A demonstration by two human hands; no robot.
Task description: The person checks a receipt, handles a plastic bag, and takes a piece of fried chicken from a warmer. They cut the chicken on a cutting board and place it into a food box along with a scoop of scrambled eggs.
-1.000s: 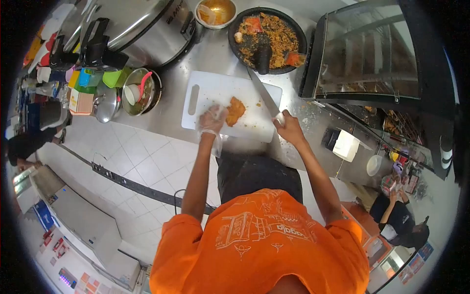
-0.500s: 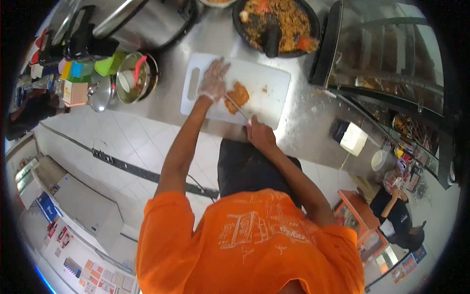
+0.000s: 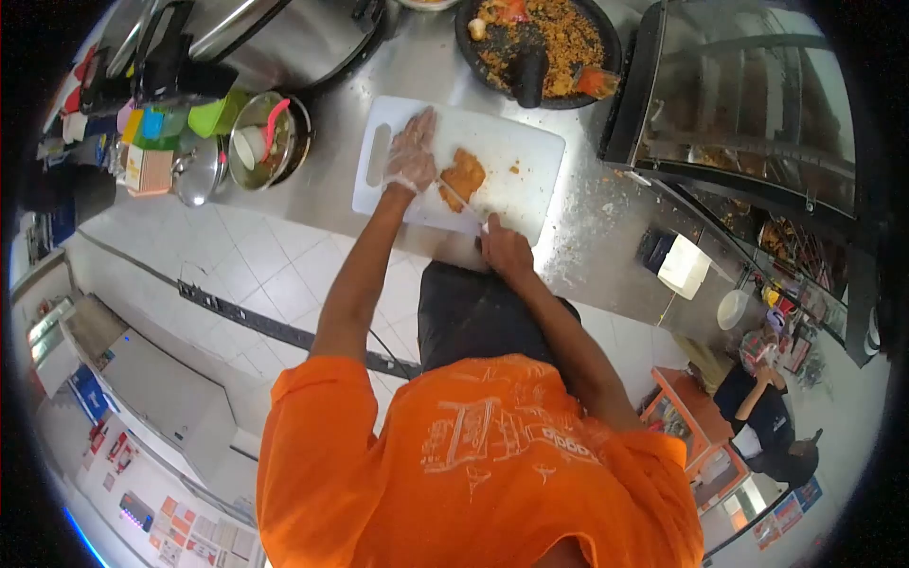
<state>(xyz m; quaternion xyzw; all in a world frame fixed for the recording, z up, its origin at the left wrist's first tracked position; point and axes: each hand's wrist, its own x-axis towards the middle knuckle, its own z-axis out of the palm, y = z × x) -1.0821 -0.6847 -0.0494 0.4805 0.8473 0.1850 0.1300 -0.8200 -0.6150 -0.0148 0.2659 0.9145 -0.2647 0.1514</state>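
Observation:
A white cutting board (image 3: pixel 516 142) lies on the steel counter. On it is a piece of browned, fried-looking food (image 3: pixel 464 178), with a few crumbs to its right. My left hand (image 3: pixel 412 156), in a clear plastic glove, rests on the board just left of the food, fingers stretched out. My bare right hand (image 3: pixel 507 248) is wrapped round the handle of a knife at the board's near edge. The knife's blade (image 3: pixel 461 202) points up and left across the lower part of the food.
Beyond the board stands a black stone mortar (image 3: pixel 613 43) with ground brown food and a pestle (image 3: pixel 527 76). Metal bowls (image 3: pixel 301 142) are at the left, a glass case (image 3: pixel 739 104) at the right. Another person (image 3: pixel 767 417) stands at the far right.
The view has shifted slightly. The food looks turned a little on the board, and the blade lies across its lower part. Both hands remain in nearly the same places.

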